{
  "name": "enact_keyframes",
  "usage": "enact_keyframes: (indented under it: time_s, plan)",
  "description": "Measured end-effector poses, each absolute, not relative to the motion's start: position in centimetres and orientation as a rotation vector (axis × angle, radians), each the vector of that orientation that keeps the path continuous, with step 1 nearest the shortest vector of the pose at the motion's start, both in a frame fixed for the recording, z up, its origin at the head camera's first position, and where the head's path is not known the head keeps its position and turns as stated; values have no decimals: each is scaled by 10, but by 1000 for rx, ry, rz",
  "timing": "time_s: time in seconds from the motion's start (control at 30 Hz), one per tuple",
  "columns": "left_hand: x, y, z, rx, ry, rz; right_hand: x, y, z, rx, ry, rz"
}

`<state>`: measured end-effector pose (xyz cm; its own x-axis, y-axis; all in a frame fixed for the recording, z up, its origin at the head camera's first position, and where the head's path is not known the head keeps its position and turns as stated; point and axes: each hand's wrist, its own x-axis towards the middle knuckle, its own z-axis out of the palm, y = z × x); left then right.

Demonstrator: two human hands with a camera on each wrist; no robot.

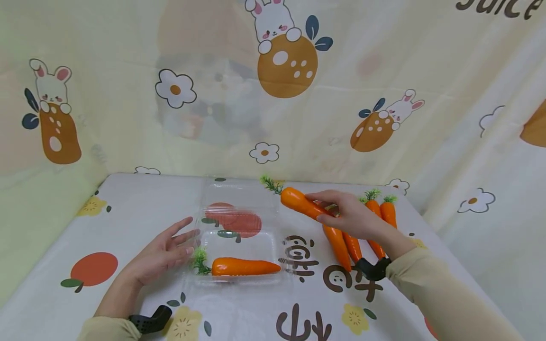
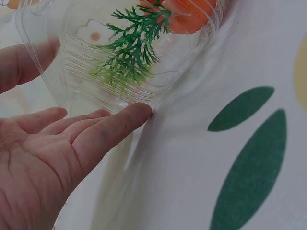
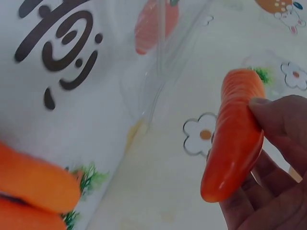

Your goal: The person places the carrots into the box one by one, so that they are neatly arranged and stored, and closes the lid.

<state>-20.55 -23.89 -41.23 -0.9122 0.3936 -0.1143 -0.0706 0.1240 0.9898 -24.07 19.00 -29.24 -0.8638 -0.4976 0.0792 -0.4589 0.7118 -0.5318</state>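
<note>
My right hand [image 1: 356,215] grips an orange toy carrot [image 1: 298,201] with a green leafy top, raised above the table to the right of a clear plastic box [image 1: 239,280]. In the right wrist view thumb and fingers pinch the held carrot [image 3: 235,139]. Inside the box lies another carrot [image 1: 243,266], sideways, its leaves [image 2: 127,57] at the left end. Beside the box's left wall is my left hand [image 1: 159,251], fingers spread and fairly straight. The left wrist view shows a fingertip at the wall's lower edge; whether it presses cannot be told.
Several more carrots lie at the right, partly behind my right arm, among them one carrot [image 1: 337,244] pointing toward me and another [image 1: 389,211] farther right. The box's clear lid [image 1: 239,189] is folded back. A printed curtain [image 1: 213,156] hangs behind the table.
</note>
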Motion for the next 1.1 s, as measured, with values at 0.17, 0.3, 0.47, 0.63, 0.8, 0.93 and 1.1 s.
enact_keyframes:
  time_s: [0.17, 0.3, 0.47, 0.63, 0.8, 0.93, 1.1]
  plan:
    - [-205, -239, -412, 330, 2044, 1857, -243, 172, -294, -838, 2776, -815]
    - [-206, -239, -412, 319, 2054, 1853, -244, 157, -296, -877, 2732, -793]
    - [-207, -240, -413, 325, 2066, 1852, -246, 142, -301, -978, 2680, -780]
    - [-207, -240, -413, 333, 2057, 1854, -247, 130, -305, -975, 2642, -735]
    - [-207, -239, -413, 342, 2051, 1857, -247, 118, -308, -1026, 2588, -685]
    - [-206, -239, -414, 331, 2043, 1864, -247, 109, -310, -1027, 2548, -663]
    - [-207, -239, -415, 320, 2049, 1864, -246, 97, -314, -1010, 2515, -625]
